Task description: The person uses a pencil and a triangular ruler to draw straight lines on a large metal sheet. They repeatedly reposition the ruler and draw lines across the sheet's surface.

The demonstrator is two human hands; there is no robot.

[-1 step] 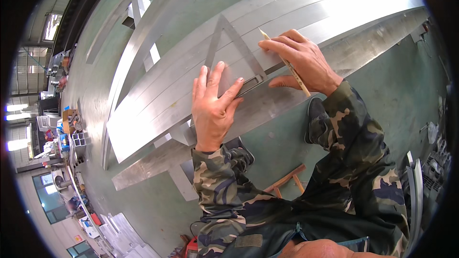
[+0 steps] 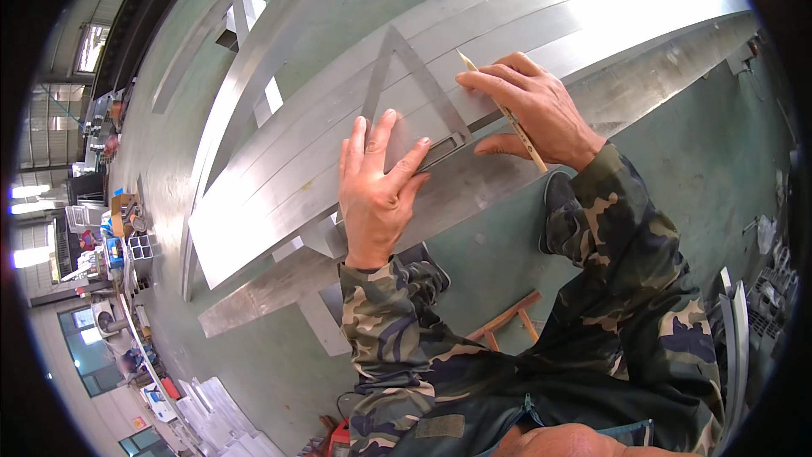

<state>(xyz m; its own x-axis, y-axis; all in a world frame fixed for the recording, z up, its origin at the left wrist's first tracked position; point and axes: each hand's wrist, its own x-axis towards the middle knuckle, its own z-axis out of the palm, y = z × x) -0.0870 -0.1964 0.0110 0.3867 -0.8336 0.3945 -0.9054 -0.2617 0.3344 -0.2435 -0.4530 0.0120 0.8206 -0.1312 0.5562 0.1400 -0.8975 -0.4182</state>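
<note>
Left hand [image 2: 376, 195] lies flat, fingers spread, pressing a metal triangle square [image 2: 406, 93] down onto a stack of long aluminium bars [image 2: 279, 178]; it grips nothing, it simply pins the tool by its thick lower bar near the fingertips. Right hand [image 2: 529, 110] is closed around a pencil [image 2: 499, 106], the pale tip pointing up and to the left, close to the slanted edge of the square, with the fingers resting on the bars. The bars lie side by side across a support over a green floor [image 2: 694, 169], running from lower left to upper right in the picture. To mark well here, the flat hand should probably keep steady downward weight so the square cannot slide on the smooth metal, and its base should sit tight against the bar's edge before any line is drawn. The pencil would best lean slightly into the edge of the square, so the tip follows the metal closely. A short wooden stool [image 2: 507, 322] shows on the floor below the sleeves.
</note>
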